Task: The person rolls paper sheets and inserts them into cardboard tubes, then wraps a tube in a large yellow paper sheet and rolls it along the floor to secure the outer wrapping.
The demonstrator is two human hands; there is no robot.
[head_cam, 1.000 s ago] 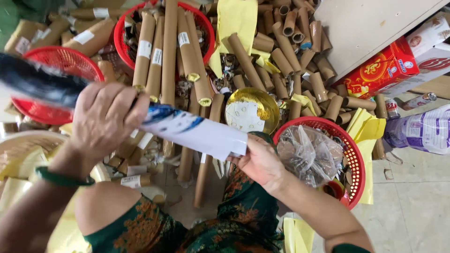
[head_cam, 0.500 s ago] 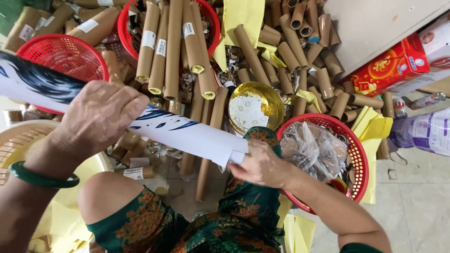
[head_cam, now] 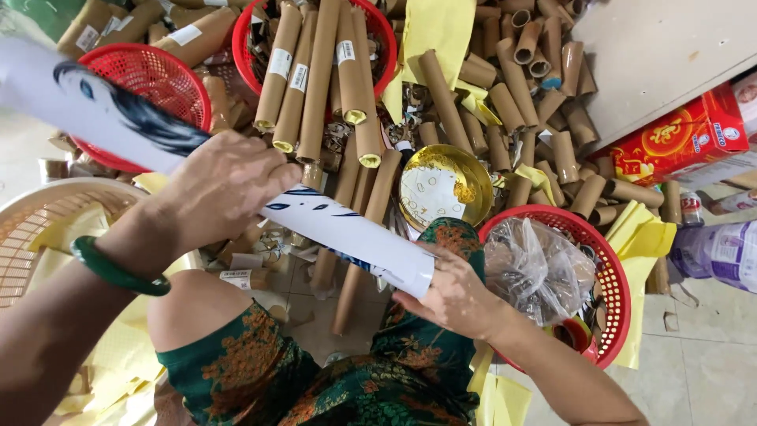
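A long white tube (head_cam: pixel 347 233) printed with dark blue and black brush marks lies slantwise across the view, from the upper left down to the middle. My left hand (head_cam: pixel 217 189), with a green bangle on the wrist, is wrapped over the tube's middle. My right hand (head_cam: pixel 449 296) grips the tube's lower right end from underneath. My knees in green patterned cloth (head_cam: pixel 347 371) are below the tube.
Piles of brown cardboard tubes (head_cam: pixel 505 102) cover the floor ahead. Red baskets stand at the upper left (head_cam: pixel 150 75), top middle (head_cam: pixel 378 31) and right, the right one (head_cam: pixel 615 268) holding a crumpled plastic bag. A gold bowl (head_cam: pixel 465 170), yellow paper sheets (head_cam: pixel 438 31), a woven basket (head_cam: pixel 31 205) and a red box (head_cam: pixel 678 142) lie around.
The tube has tilted and slid slightly, its upper left end now higher in view. My right hand has shifted under the lower end; my left hand keeps its hold on the middle.
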